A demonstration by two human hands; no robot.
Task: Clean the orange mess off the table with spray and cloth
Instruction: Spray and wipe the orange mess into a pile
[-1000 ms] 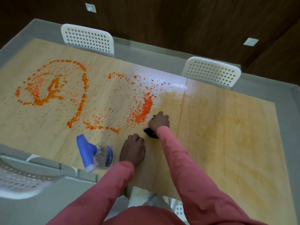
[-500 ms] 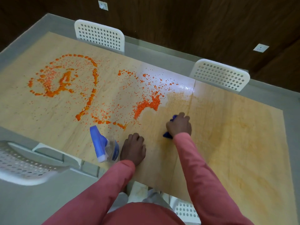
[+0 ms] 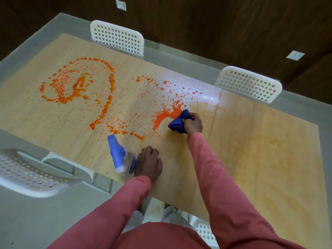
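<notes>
**A:** What did you see from the head camera?

**B:** I saw my right hand (image 3: 193, 123) out on the table (image 3: 269, 150). Its fingers were curled round a blue cloth (image 3: 177, 121) and held it tight. The cloth was bunched up and pressed down on the wood.

**A:** Where was the orange mess (image 3: 165, 115)?

**B:** The nearest clump touched the cloth on the left side of my right hand. More orange dots and lines spread far off to the left of both hands, in a big loop. To the right of my right hand the wood only had a pale orange smear.

**A:** And your other hand?

**B:** My left hand (image 3: 148, 163) sat on the table close to me, nearer than the right one. It held nothing. Its fingers were bent under a little, and I could not tell if they were loose or squeezed.

**A:** Where was the spray?

**B:** The spray bottle (image 3: 122, 157) stood just beside my left hand, on its left. It had a blue top and a clear body. I could not tell if it touched the hand.

**A:** Anything else?

**B:** White chairs (image 3: 117, 37) with holes stood past the far side of the table.
</notes>
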